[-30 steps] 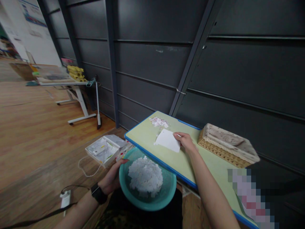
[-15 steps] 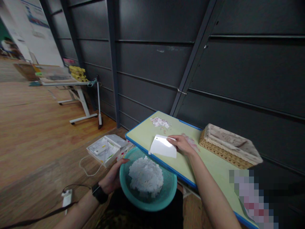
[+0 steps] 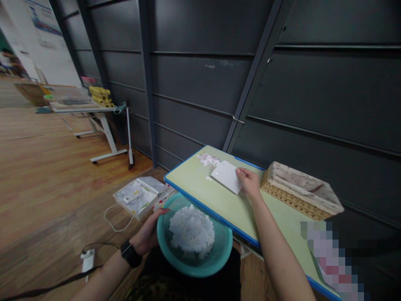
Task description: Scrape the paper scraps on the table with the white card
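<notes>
My left hand grips the left rim of a teal plastic colander, which rests over my lap just below the table's near edge. Inside it lies a heap of small white pieces, perhaps cut paper. My right hand pinches the right side of a white flat scraper, held low over the pale green tabletop. Whether the scraper's edge touches the surface, I cannot tell. Just past its far left corner is a small pile of white and pinkish bits.
A woven basket with a cloth lining stands on the table's right part, by a dark panel wall. On the floor at left are an open white box and a power strip with a cable. Another table stands farther back.
My right hand has moved the scraper away from the table's near edge, toward the pile, and turned it. My left hand and the colander have stayed in place.
</notes>
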A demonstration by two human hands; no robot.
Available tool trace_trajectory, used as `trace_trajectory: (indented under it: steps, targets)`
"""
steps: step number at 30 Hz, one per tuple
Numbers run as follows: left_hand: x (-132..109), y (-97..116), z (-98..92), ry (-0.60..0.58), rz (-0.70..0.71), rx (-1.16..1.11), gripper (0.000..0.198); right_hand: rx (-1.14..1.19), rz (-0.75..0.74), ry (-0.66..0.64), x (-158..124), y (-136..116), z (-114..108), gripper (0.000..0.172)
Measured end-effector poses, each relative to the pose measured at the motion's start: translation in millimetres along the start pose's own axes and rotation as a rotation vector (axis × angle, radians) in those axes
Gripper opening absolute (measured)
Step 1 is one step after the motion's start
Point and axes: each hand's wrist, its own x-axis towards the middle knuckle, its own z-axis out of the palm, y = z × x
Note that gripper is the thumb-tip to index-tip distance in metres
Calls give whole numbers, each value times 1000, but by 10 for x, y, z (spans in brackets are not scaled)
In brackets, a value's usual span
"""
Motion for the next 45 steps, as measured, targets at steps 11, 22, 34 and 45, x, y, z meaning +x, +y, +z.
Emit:
trace_trajectory:
  steps: [11, 22, 34, 45]
  targets:
    - [10, -4, -20, -4, -17, 7, 13, -111, -51, -68, -83, -153, 27, 51]
    - [0, -2, -2, 4, -1, 4, 15, 45, -20, -165, -80, -116, 31, 48]
    - [33, -13, -36, -10, 7, -11, 16, -38, -48, -110, -80, -180, -35, 48]
    - [18, -11, -19, 11, -13, -10, 16, 46, 2, -186, -63, -131, -47, 41]
